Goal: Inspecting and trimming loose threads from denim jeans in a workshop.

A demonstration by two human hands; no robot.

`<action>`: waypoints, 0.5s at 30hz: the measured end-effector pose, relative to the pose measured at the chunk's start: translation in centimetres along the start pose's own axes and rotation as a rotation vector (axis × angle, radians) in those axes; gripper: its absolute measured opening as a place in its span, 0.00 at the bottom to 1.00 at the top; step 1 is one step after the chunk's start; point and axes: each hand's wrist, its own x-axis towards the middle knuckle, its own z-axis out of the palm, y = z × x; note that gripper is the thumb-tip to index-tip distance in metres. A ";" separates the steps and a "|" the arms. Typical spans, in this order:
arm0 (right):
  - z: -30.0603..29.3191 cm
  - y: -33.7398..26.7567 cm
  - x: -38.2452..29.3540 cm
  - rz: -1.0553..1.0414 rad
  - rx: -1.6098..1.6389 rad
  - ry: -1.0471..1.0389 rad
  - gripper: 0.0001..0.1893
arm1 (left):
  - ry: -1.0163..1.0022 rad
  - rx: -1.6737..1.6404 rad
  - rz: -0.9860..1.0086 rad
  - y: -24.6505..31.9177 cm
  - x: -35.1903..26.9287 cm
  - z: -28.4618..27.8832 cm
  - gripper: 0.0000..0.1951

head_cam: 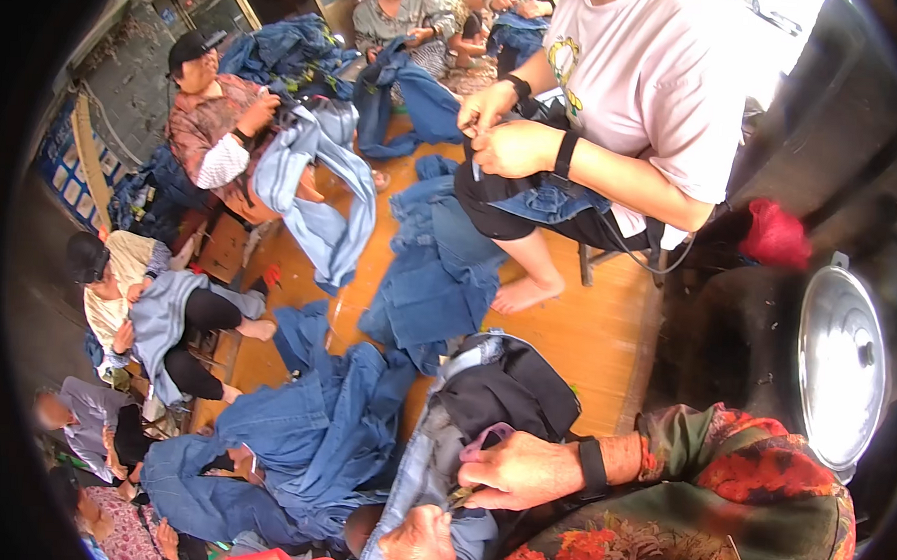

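Observation:
My right hand [523, 471], with a black band at its wrist, is closed around a small tool with a purple loop handle [486, 441], which looks like scissors; its tip is mostly hidden by the fingers. Just below it, my left hand [418, 545] pinches the edge of a light blue denim garment [402, 477]. The garment lies across my lap, with dark inner cloth [515, 388] showing beyond the right hand. The two hands are close together at the cloth.
Blue denim garments [314, 424] lie in a heap at the left, and more denim [433, 279] lies on the orange-brown floor [588, 339]. A person in a white shirt [645, 86] sits close ahead; several others sit around with denim. A metal lid [843, 365] is at the right.

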 end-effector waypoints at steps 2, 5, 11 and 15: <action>-0.1 0.1 0.4 0.009 -0.019 -0.021 0.15 | 0.020 0.014 0.021 -0.5 -0.1 0.4 0.07; -0.3 -0.2 0.3 0.005 -0.039 -0.017 0.16 | 0.000 -0.020 0.006 -0.2 -0.4 0.2 0.07; -0.7 -0.2 0.4 -0.032 -0.142 0.071 0.12 | -0.173 -0.461 -0.173 -2.4 -1.7 1.7 0.06; -1.9 -1.6 0.8 0.033 -0.151 0.074 0.14 | -0.216 -0.873 -0.283 -2.4 -0.9 0.8 0.04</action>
